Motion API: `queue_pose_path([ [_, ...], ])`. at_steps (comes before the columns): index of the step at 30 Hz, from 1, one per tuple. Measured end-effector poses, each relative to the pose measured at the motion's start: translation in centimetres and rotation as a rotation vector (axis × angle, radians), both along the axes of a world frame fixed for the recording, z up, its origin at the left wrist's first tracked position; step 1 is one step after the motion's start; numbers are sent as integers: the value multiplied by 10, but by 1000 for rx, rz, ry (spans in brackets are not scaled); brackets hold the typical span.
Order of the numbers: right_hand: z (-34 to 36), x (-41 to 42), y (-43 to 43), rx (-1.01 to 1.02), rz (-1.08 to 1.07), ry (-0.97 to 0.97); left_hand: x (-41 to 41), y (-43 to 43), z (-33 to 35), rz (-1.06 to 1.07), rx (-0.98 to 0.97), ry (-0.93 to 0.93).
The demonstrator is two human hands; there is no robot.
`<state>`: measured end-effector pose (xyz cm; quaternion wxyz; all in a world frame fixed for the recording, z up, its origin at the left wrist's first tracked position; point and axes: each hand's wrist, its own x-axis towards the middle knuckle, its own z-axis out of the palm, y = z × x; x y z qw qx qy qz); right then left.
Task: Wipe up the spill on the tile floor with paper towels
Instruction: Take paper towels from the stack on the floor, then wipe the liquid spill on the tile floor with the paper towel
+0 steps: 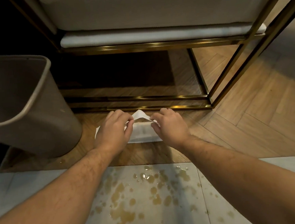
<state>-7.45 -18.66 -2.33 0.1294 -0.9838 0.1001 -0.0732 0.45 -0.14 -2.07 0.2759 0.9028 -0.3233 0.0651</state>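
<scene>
A stack of white paper towels (141,132) lies on the wooden floor just in front of a brass frame. The top sheet (139,114) is lifted into a peak. My left hand (113,129) pinches its left edge and my right hand (170,126) pinches its right edge. Both hands cover the sides of the stack. A yellowish spill (142,193) of puddles and droplets spreads over the pale tile floor (34,181) close to me, between my forearms.
A grey waste bin (24,104) stands on the left, beside the stack. A brass-framed seat with white cushions (146,34) stands behind the towels, its lower bar (143,108) just beyond my hands. Herringbone wooden floor (249,121) extends to the right.
</scene>
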Motion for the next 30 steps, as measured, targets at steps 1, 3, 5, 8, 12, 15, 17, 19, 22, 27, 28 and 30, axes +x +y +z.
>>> queue_pose_path([
  [1, 5, 0, 5, 64, -10, -24, -4, 0, 3, -8, -25, -5],
  [3, 18, 0, 17, 213, -26, -79, -13, -2, 9, -41, -83, -8],
  [5, 32, 0, 27, 401, -69, -132, -22, -3, 15, -80, -141, -12],
  [8, 53, -6, 37, 801, -177, -158, -33, -4, 25, -87, -281, 89],
  [12, 76, -24, 41, 1441, -254, -79, -36, 1, 53, 177, -635, 447],
  [15, 84, -41, 39, 1768, -235, -21, -30, 16, 68, 160, -626, 858],
  [17, 85, -51, 37, 1931, -235, 12, -29, 27, 71, 67, -600, 1137],
  [19, 84, -66, 35, 1961, -262, 49, -36, 33, 72, -2, -571, 1251],
  [22, 82, -89, 27, 1950, -306, 107, -54, 31, 70, -40, -419, 1187],
  [27, 80, -112, 18, 1638, -389, 210, -83, 10, 64, -67, -237, 1040],
  [28, 81, -116, 12, 1552, -424, 201, -89, 3, 62, -39, -223, 994],
  [30, 85, -127, -8, 1352, -529, 147, -99, -4, 60, 7, -235, 953],
])
